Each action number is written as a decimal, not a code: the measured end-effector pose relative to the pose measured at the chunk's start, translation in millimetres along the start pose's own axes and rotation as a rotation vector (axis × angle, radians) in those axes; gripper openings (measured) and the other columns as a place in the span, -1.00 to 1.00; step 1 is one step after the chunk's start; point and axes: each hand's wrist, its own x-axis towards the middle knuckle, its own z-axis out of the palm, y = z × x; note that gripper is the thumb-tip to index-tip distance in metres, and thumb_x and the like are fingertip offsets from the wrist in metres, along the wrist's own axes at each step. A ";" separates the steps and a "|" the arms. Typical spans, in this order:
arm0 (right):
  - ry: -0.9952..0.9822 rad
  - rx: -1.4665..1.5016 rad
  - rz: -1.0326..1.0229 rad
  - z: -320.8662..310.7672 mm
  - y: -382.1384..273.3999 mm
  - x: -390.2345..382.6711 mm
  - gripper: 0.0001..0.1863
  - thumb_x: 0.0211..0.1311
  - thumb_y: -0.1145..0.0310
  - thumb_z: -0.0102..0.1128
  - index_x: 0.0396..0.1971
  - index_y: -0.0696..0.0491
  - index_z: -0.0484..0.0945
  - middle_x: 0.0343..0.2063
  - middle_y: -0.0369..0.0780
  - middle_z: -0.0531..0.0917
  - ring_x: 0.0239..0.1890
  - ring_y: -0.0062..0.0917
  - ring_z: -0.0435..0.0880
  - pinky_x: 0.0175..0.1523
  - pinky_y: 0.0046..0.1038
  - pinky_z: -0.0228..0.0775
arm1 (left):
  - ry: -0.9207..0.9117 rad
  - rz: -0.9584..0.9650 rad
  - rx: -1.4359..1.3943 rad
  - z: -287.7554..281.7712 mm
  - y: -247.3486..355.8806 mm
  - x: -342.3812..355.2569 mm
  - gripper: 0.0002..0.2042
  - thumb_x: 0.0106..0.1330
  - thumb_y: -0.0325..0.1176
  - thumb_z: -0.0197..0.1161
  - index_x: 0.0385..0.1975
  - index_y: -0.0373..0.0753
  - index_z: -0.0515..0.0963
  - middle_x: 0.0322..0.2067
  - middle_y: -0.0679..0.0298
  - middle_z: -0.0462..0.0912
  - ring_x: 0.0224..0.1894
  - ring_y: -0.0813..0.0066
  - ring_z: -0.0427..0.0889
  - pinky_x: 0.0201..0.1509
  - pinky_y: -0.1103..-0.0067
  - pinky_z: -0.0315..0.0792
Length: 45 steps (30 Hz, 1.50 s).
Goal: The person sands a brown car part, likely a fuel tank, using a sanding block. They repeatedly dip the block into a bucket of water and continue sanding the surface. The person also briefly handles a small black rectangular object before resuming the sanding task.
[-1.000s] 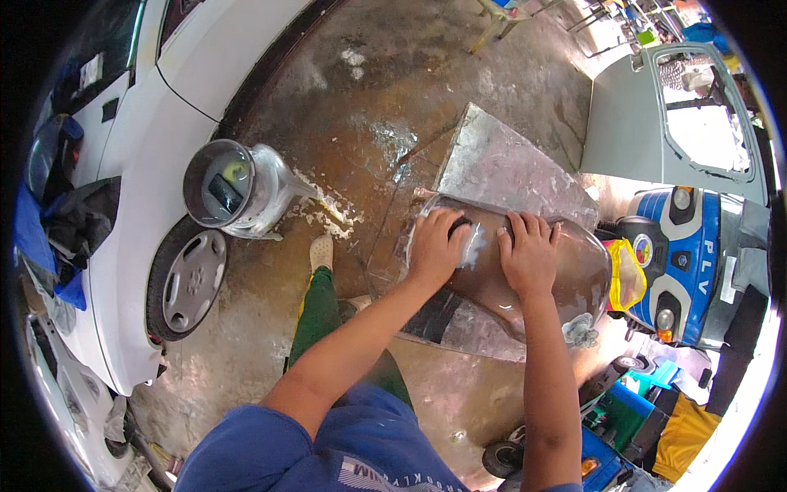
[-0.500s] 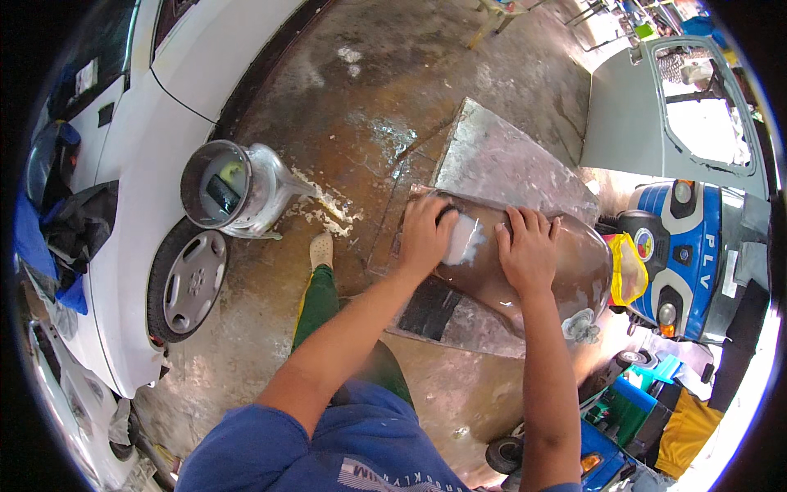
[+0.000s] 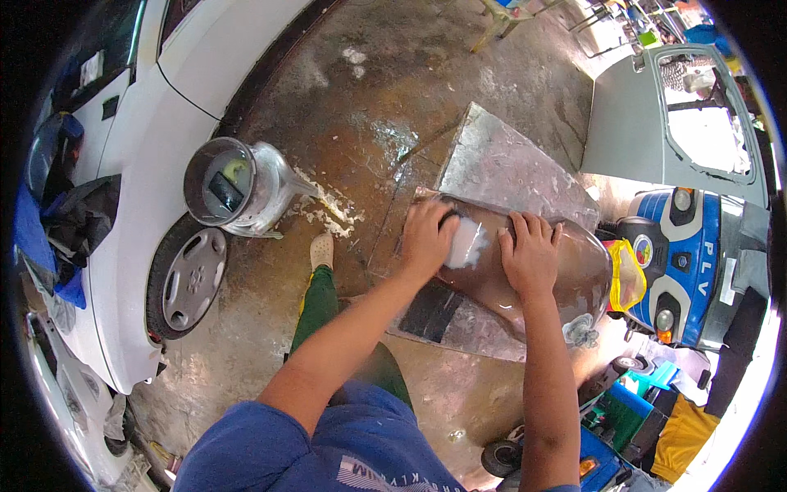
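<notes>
A curved, glossy brown panel [image 3: 578, 246], wet-looking and shaped like a car body part, lies in front of me. Near its left end is a pale whitish patch [image 3: 469, 243]. Beside that patch, my left hand [image 3: 426, 236] presses down on the panel, its fingers closed on a small black pad [image 3: 448, 218] that is mostly hidden under them. My right hand [image 3: 530, 250] rests flat on the panel's middle, fingers stretched and holding nothing. A grey swirled blob [image 3: 580, 330] shows at the panel's near right edge.
Beneath the panel is a worn grey board [image 3: 504, 156]. To the left, a metal pail [image 3: 197, 193] with liquid and a dark block stands by a wheel [image 3: 195, 279] and a white car [image 3: 131, 213]. A grey door [image 3: 627, 123] and a blue toy vehicle [image 3: 689, 254] stand right.
The left hand stays on the panel near the pale patch with the black pad, and the right hand keeps its place. The whole view has shifted slightly.
</notes>
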 end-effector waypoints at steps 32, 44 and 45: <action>0.015 0.011 -0.013 3.2 1.8 -2.9 -0.52 0.46 0.02 0.09 0.21 -0.02 0.58 0.18 -0.17 0.61 0.34 -0.20 0.46 0.55 0.18 -0.02 | -0.102 -0.049 -0.073 -15.3 12.2 -24.4 -0.74 0.38 -0.28 0.32 -0.05 -0.29 0.64 -0.02 0.03 0.66 0.05 -0.07 0.54 0.19 0.21 0.38; 0.038 0.010 -0.015 2.2 -1.3 1.1 -0.53 0.45 0.02 0.11 0.19 -0.02 0.59 0.17 -0.17 0.61 0.33 -0.20 0.47 0.55 0.18 0.00 | -0.012 -0.201 0.023 -3.7 6.5 -3.3 -0.74 0.36 -0.26 0.32 -0.08 -0.29 0.65 -0.02 0.06 0.65 0.08 -0.07 0.55 0.21 0.19 0.40; 0.032 0.004 -0.012 2.0 -1.8 0.2 -0.53 0.45 0.02 0.11 0.19 -0.03 0.59 0.17 -0.17 0.62 0.32 -0.20 0.47 0.55 0.18 0.00 | 0.027 -0.211 0.036 -1.2 6.0 -0.2 -0.74 0.36 -0.26 0.31 -0.08 -0.29 0.66 -0.03 0.06 0.65 0.08 -0.07 0.55 0.22 0.19 0.40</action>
